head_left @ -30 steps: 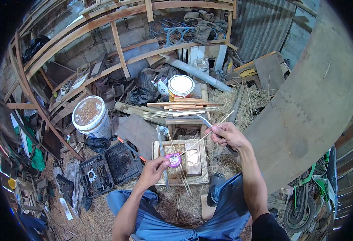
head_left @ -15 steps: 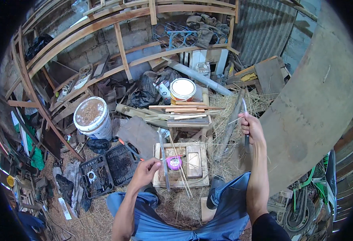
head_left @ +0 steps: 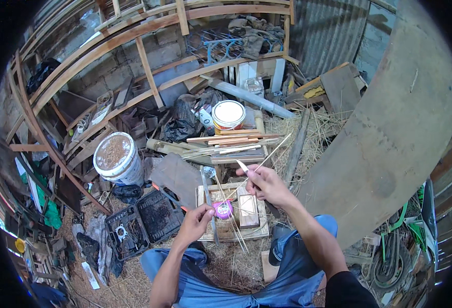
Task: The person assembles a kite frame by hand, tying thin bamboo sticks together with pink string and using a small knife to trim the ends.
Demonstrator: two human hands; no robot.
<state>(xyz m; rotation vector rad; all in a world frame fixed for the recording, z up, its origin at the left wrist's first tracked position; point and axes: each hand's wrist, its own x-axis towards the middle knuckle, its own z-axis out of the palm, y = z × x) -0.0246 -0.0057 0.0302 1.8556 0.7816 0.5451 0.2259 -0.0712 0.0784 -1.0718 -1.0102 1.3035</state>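
My right hand (head_left: 268, 186) is closed round a knife (head_left: 242, 166), its pale blade pointing up and left; part of the dark handle shows below the hand. A thin bamboo strip (head_left: 279, 147) slants from my left hand up past the knife. Thumb and fingers of my left hand (head_left: 197, 222) pinch the strip's lower end. Beneath both hands sits a shallow wooden box (head_left: 259, 232) between my feet. Inside it are a purple tape measure (head_left: 223, 209) and a small wooden block (head_left: 248, 218). Thin strips (head_left: 238, 233) and a long flat metal blade (head_left: 214, 230) lie across the box.
Beyond the box, wooden slats (head_left: 236, 138) are stacked on a small stand, with a white-lidded tub (head_left: 228, 114) behind. Left are a white bucket (head_left: 115, 154) of brown material and an open black tool case (head_left: 154, 218). A large board (head_left: 385, 154) leans at the right.
My right hand has swung left and inward with the knife, from far out on the right to above the box. My left hand stays near the box's left side, still pinching.
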